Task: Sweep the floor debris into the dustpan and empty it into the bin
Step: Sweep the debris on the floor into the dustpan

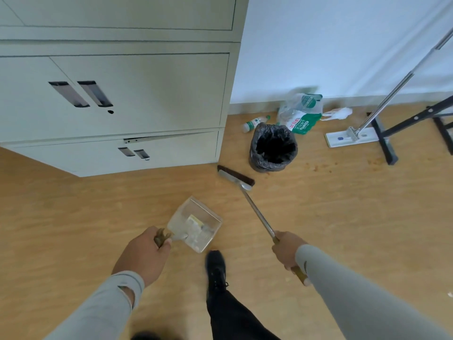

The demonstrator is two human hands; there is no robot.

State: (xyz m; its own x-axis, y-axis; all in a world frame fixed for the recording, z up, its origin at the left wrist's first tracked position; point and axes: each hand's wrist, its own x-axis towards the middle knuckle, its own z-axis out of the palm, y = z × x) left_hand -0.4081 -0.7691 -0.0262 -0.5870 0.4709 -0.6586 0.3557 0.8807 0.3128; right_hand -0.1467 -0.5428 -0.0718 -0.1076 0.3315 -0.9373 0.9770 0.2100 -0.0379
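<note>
- The dustpan (196, 223) is held by its handle in the left hand (144, 253), fingers curled round it; pale debris (196, 225) is seen inside.
- The broom (247, 192) is gripped on its shaft by the right hand (288, 250), its head set on the floor (343, 204) ahead.
- The bin (273, 147), lined with a black bag, is placed beyond the broom head, well apart from both hands, beside the cabinet (147, 94).

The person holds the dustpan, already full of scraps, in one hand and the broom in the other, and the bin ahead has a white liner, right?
Not quite: the head view shows the bin lined with a black bag, not white. The rest holds: dustpan with scraps, broom in the other hand.
</note>
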